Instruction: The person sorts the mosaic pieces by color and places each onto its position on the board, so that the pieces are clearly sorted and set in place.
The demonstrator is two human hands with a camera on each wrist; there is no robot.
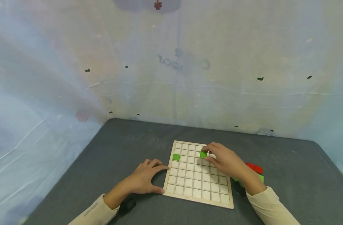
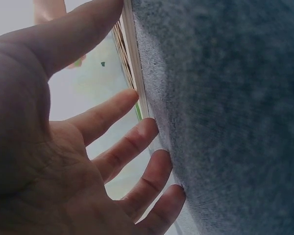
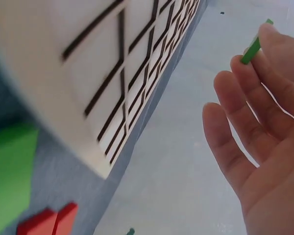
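Green tile (image 1: 203,154) is pinched in the right hand (image 1: 227,161): the grip is closed on it, with the thumb on one side and the fingers on the other. This tile is above the far part of the wooden grid board (image 1: 189,183), right of its middle; in the right wrist view it stands tilted, with its thin edge visible. I cannot tell which cell is directly below it.

A second green tile (image 1: 176,157) lies in the leftmost column of the board, in the third row from the far side. The left hand (image 1: 144,178) grips nothing. Its fingers are spread, the thumb touches the near left corner of the board, and the index fingertip is at the left edge.

The board lies on the dark grey worktop (image 1: 132,140). To its right, beside the right forearm, are red tiles (image 1: 254,168) and more green tiles (image 1: 261,178), partly hidden by the arm. Behind the worktop hangs a pale sheet (image 1: 216,103) with small dark marks.
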